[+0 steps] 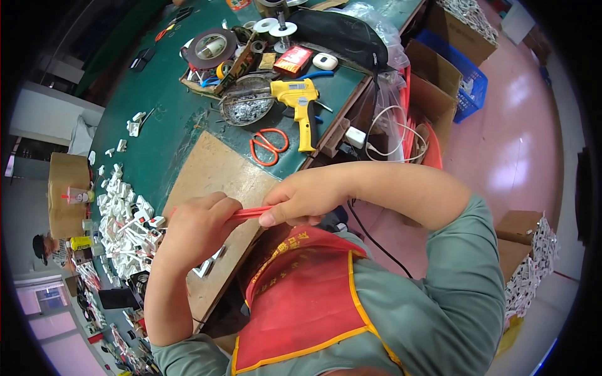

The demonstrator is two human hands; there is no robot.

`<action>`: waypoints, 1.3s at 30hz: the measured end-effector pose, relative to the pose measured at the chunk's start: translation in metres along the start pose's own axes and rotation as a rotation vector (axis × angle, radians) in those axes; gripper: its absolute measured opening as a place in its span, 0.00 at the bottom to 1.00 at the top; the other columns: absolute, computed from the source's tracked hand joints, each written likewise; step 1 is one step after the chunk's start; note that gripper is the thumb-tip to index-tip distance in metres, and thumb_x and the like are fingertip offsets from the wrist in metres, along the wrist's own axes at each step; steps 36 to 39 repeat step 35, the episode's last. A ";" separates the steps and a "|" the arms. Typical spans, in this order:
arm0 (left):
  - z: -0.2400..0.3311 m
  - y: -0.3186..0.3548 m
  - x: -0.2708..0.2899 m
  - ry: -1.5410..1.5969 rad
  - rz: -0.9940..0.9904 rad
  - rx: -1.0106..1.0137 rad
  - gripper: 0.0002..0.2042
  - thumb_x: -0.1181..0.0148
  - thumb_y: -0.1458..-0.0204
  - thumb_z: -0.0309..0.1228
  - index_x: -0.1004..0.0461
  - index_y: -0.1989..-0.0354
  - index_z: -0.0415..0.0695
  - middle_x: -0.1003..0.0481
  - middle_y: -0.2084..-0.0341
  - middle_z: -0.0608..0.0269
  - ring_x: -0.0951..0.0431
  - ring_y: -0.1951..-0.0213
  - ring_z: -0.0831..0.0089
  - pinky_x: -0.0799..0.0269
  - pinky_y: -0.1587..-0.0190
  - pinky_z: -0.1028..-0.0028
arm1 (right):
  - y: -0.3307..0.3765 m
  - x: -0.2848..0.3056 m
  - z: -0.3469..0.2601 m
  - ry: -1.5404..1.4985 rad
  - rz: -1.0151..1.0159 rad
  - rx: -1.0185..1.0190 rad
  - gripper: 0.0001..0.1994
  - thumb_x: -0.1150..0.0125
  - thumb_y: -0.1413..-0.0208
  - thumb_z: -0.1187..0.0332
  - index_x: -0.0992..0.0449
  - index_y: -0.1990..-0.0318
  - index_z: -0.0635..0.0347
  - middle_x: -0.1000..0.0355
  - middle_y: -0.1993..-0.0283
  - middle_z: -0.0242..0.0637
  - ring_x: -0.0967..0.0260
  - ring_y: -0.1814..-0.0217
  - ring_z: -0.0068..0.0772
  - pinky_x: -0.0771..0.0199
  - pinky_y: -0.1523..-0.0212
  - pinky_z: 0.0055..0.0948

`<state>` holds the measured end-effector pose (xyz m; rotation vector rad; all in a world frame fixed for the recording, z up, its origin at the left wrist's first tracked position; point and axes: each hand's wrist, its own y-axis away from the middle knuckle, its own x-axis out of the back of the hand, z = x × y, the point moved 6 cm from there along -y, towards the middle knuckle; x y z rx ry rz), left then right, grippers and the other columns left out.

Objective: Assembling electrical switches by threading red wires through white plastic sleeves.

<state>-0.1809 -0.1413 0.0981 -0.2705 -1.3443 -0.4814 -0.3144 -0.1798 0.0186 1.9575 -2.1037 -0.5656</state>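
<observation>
Between my hands runs a thin bundle of red strands, apparently wires (249,213), held roughly level above the edge of a brown board (216,163). My left hand (204,229) is closed around its left end. On the other end my right hand (300,197) is closed, with the thumb pressed along the strands. The fingers hide both ends of the bundle. Just beyond the hands lie red-handled scissors (269,147). Under my left wrist a small white plastic piece (209,263) rests on the board.
Left of the board spreads a heap of white plastic parts (122,219). Farther back are a yellow thermometer gun (295,94), a round metal dish (248,103), a tape roll (210,48) and a black bag (342,34). A white charger (355,136) with a cable sits at the table's right edge.
</observation>
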 end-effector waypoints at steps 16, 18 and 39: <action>0.014 -0.020 -0.037 -0.390 -0.125 -0.048 0.03 0.49 0.52 0.27 0.33 0.70 0.45 0.31 0.77 0.62 0.26 0.72 0.63 0.33 0.67 0.66 | 0.018 0.001 0.019 0.084 0.216 0.053 0.17 0.51 0.36 0.53 0.28 0.52 0.57 0.38 0.77 0.27 0.39 0.73 0.21 0.35 0.71 0.25; 0.012 -0.017 -0.034 -0.370 -0.102 -0.050 0.03 0.49 0.52 0.27 0.33 0.70 0.45 0.31 0.77 0.63 0.26 0.72 0.64 0.32 0.68 0.65 | 0.013 0.003 0.025 0.028 0.218 -0.088 0.16 0.51 0.36 0.55 0.28 0.55 0.59 0.37 0.77 0.27 0.38 0.78 0.18 0.36 0.77 0.22; -0.021 0.081 0.007 -0.180 0.259 0.268 0.10 0.43 0.57 0.34 0.22 0.72 0.41 0.22 0.79 0.54 0.20 0.75 0.55 0.25 0.72 0.61 | -0.029 -0.018 -0.080 0.727 0.333 0.308 0.14 0.48 0.39 0.64 0.26 0.49 0.59 0.24 0.56 0.45 0.26 0.52 0.38 0.31 0.51 0.30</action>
